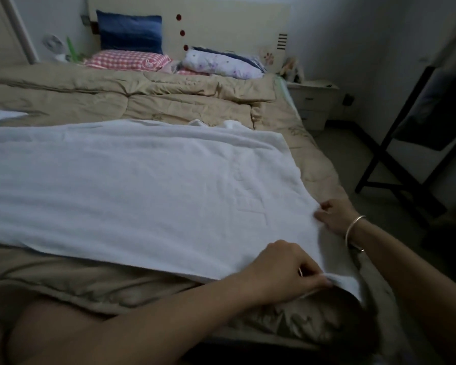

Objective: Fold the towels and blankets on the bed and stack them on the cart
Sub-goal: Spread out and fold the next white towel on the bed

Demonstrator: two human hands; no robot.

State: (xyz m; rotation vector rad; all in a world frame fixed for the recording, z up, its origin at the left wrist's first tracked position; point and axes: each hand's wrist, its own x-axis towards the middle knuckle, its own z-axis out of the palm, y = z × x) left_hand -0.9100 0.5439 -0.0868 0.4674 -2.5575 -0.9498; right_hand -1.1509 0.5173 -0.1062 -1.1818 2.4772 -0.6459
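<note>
A large white towel (132, 180) lies spread flat across the beige quilt (148, 101) on the bed. My left hand (284, 270) pinches the towel's near right corner, which is lifted a little off the quilt. My right hand (334, 217), with a bangle on the wrist, grips the towel's right edge a bit farther up. Another strip of white cloth (0, 114) shows at the left edge of the bed. No cart is in view.
Pillows (221, 63) and a blue cushion (129, 31) sit against the headboard. A white nightstand (313, 101) stands right of the bed. A dark folding frame (400, 159) stands on the floor at the right, close to the bed's side.
</note>
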